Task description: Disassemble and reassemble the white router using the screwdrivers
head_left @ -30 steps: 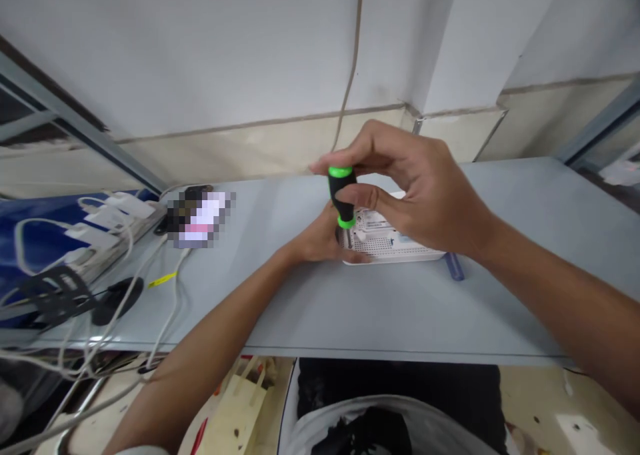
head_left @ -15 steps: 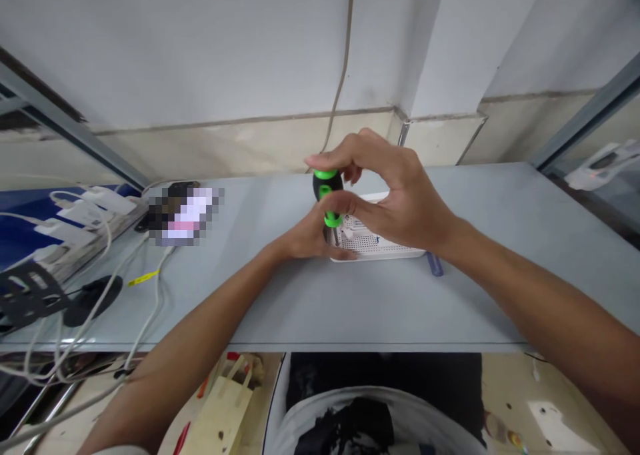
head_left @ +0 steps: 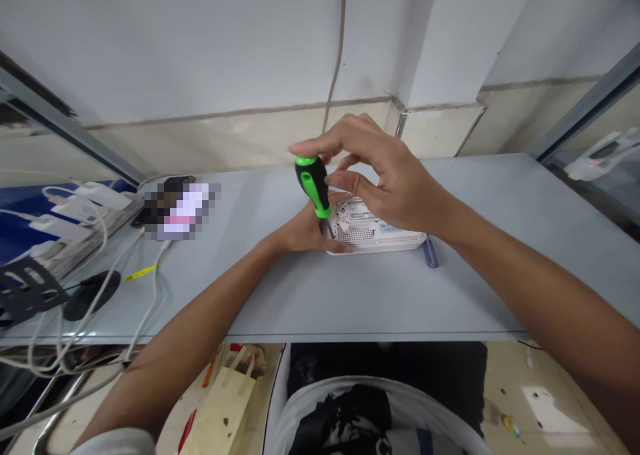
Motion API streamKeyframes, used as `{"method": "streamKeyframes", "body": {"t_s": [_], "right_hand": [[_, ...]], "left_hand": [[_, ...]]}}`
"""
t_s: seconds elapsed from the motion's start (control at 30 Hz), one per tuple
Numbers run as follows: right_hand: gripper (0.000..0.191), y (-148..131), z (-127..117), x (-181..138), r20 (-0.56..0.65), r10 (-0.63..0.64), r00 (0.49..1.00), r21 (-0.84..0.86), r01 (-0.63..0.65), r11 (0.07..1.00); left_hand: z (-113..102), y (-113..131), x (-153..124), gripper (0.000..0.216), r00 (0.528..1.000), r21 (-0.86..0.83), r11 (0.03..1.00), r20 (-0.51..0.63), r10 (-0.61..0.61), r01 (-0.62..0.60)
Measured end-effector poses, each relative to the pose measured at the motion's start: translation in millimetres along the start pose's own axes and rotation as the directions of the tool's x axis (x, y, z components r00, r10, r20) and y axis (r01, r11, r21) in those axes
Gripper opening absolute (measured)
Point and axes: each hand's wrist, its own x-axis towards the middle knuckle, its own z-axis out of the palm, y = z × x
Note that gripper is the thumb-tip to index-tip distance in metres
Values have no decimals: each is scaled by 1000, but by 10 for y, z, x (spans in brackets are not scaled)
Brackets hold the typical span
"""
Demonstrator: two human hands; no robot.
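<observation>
Pinched by the right hand (head_left: 387,171), a screwdriver (head_left: 313,186) is turned on the white router (head_left: 377,228), braced by the left hand (head_left: 305,231); more turns look needed.

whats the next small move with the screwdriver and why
Probably bring the green-and-black screwdriver upright: it leans, with its thin metal shaft at the white perforated plastic device. The right hand pinches the handle while the left hand steadies the device.

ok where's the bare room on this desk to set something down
Bare grey desktop lies right of the blue stick and along the front edge below the white router. Crowded: the left end, around the power strip and white cables.
</observation>
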Motion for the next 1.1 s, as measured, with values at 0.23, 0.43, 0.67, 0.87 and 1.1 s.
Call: {"method": "streamKeyframes", "body": {"t_s": [0.23, 0.43, 0.67, 0.87, 1.1], "right_hand": [[27, 49, -39, 6, -12, 12, 1000, 9, -12, 1000], [16, 82, 23, 18, -66, -158, 985, 141, 166, 976], [22, 67, 53, 9, -116, -187, 976, 130, 201, 971], [32, 173, 146, 1, -48, -148, 988, 111, 152, 982], [28, 173, 173, -19, -74, -192, 979, 74, 197, 978]], "left_hand": [[43, -81, 8, 99, 998, -6, 998, -18, -61, 61], [21, -20, 28, 103, 1000, -43, 999, 2, -17, 17], [30, 0, 39, 102, 999, -82, 995, 1, -47, 47], [53, -30, 12, 108, 998, -56, 997, -17, -55, 54], [-11, -43, 33, 99, 1000, -131, 991, 18, 25, -23]]}}
